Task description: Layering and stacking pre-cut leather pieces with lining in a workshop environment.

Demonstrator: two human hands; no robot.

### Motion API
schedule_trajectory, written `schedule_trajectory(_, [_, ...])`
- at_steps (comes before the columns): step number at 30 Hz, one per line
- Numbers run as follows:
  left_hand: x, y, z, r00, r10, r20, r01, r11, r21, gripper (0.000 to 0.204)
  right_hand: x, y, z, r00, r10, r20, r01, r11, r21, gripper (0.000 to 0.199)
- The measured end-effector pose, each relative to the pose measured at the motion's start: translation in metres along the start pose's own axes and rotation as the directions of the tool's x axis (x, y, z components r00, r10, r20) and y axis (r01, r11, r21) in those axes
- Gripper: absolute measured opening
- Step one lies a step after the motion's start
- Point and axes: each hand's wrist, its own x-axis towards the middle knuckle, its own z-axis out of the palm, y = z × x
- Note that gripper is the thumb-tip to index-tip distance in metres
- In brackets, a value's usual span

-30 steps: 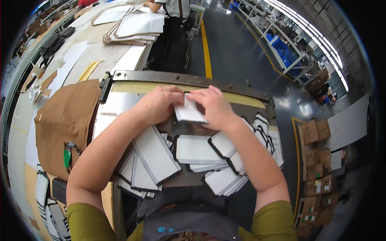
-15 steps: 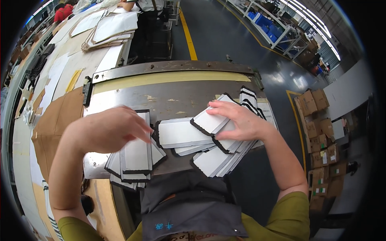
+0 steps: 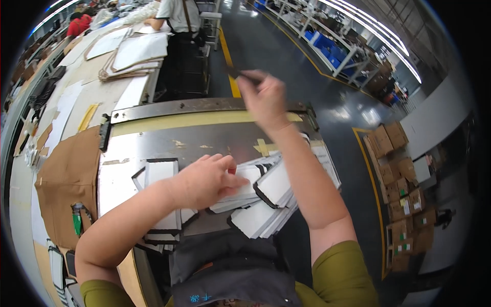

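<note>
My left hand (image 3: 207,179) lies palm down on a fanned pile of white flat pieces with black edges (image 3: 255,192), fingers together and pressing on them. A second stack of the same white pieces (image 3: 161,176) sits just left of that hand. My right hand (image 3: 263,94) is raised above the far edge of the metal work table (image 3: 153,143), fingers pinched on a small dark thin object (image 3: 239,75) that is blurred. More white pieces (image 3: 266,217) hang over the table's near edge by my body.
A brown sheet (image 3: 69,179) covers the bench at left, with a small green item (image 3: 76,220) on it. Another person (image 3: 179,15) stands beyond the table among large white panels (image 3: 138,51). Cardboard boxes (image 3: 401,194) are stacked on the floor at right.
My right hand left the white pieces and rose up and away toward the table's far edge, now pinching a dark object. My left hand moved right onto the middle pile.
</note>
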Motion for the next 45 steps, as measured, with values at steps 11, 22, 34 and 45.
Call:
schedule_trajectory(11, [-0.034, -0.091, -0.018, 0.915, -0.387, -0.114, 0.401, 0.903, 0.154, 0.049, -0.064, 0.023, 0.064, 0.817, -0.146, 0.558, 0.157, 0.987, 0.029, 0.036])
schedule_trajectory(22, [-0.03, -0.097, -0.006, 0.9, -0.361, -0.245, 0.391, 0.916, 0.087, 0.05, -0.06, 0.025, 0.063, 0.802, -0.217, 0.556, 0.357, 0.921, -0.155, 0.049])
schedule_trajectory(34, [-0.035, -0.093, -0.004, 0.895, -0.326, -0.304, 0.389, 0.903, 0.179, 0.043, -0.061, 0.024, 0.064, 0.832, -0.247, 0.497, 0.362, 0.92, -0.148, 0.039])
schedule_trajectory(45, [-0.032, -0.095, -0.013, 0.905, -0.358, -0.228, 0.358, 0.933, -0.041, 0.033, -0.058, 0.025, 0.066, 0.862, -0.207, 0.463, 0.283, 0.954, -0.101, 0.038])
